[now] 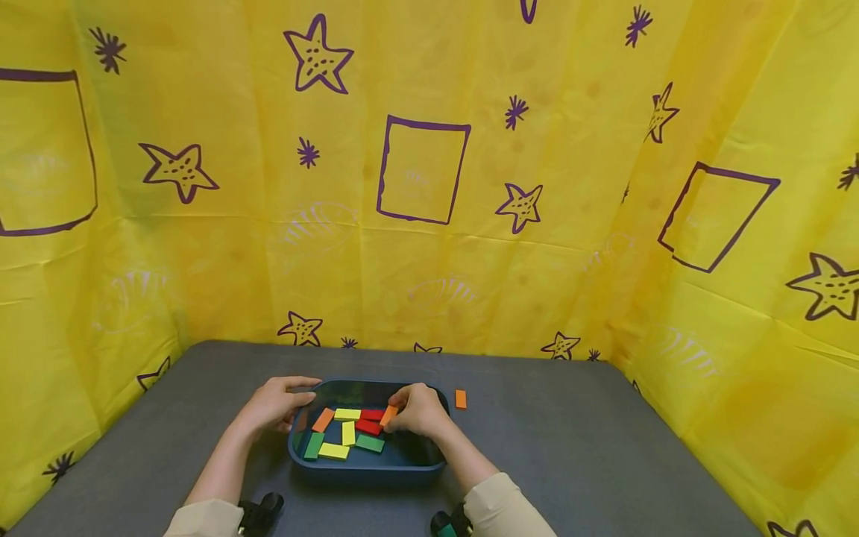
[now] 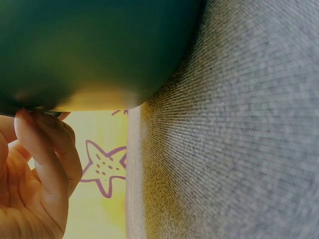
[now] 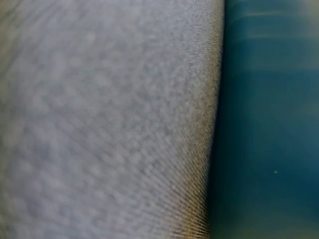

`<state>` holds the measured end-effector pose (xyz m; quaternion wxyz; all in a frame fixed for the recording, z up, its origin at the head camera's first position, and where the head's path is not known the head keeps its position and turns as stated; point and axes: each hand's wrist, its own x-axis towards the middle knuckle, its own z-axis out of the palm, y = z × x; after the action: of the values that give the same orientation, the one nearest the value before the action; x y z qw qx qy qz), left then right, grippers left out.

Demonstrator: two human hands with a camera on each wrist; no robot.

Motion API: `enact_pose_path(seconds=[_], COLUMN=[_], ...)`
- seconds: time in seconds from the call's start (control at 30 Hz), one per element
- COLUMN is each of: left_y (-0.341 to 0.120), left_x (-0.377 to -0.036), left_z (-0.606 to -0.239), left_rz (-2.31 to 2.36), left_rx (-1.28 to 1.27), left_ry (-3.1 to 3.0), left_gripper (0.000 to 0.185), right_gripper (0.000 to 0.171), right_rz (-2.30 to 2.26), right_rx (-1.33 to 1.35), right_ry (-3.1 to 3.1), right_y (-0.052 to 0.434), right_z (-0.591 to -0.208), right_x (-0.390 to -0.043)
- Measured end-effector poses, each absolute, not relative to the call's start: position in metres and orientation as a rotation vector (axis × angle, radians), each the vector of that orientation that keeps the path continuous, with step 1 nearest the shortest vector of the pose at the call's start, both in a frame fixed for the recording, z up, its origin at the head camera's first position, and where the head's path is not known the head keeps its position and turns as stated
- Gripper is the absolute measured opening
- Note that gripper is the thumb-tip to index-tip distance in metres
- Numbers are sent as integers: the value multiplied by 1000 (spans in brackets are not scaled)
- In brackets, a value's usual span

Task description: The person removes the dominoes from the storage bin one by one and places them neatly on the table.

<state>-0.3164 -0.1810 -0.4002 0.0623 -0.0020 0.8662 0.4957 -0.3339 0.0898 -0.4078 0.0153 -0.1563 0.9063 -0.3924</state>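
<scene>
A dark blue rounded rectangular container (image 1: 376,468) sits on the grey table. Its left rim is held by my left hand (image 1: 271,405); fingertips (image 2: 27,122) meet the rim from outside in the left wrist view. Over the inside of the container, my right hand (image 1: 421,410) pinches an orange block (image 1: 388,415) between thumb and fingers. Below lie flat blocks: two red ones (image 1: 368,427), another orange block (image 1: 323,420), two green ones (image 1: 369,443) and several yellow ones (image 1: 333,451). The right wrist view shows the container's outer wall (image 3: 269,124) but no hand.
One orange block (image 1: 460,399) lies on the grey table (image 1: 570,447), just right of the container. A yellow curtain (image 1: 429,261) with purple stars and squares hangs behind and at both sides. Black wrist cameras (image 1: 262,514) sit by the sleeves.
</scene>
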Motion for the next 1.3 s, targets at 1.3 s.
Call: enact_pose_path(seconds=[1.3], left_y=[-183], left_x=[-317], left_z=[-401], left_rz=[1476], left_rx=[20], left_ry=[2633], left_gripper=[47], right_gripper=[44], right_rz=[-1851], right_rx=[-278], right_ry=[2668], right_y=[147], right_z=[-385], right_x=[-355])
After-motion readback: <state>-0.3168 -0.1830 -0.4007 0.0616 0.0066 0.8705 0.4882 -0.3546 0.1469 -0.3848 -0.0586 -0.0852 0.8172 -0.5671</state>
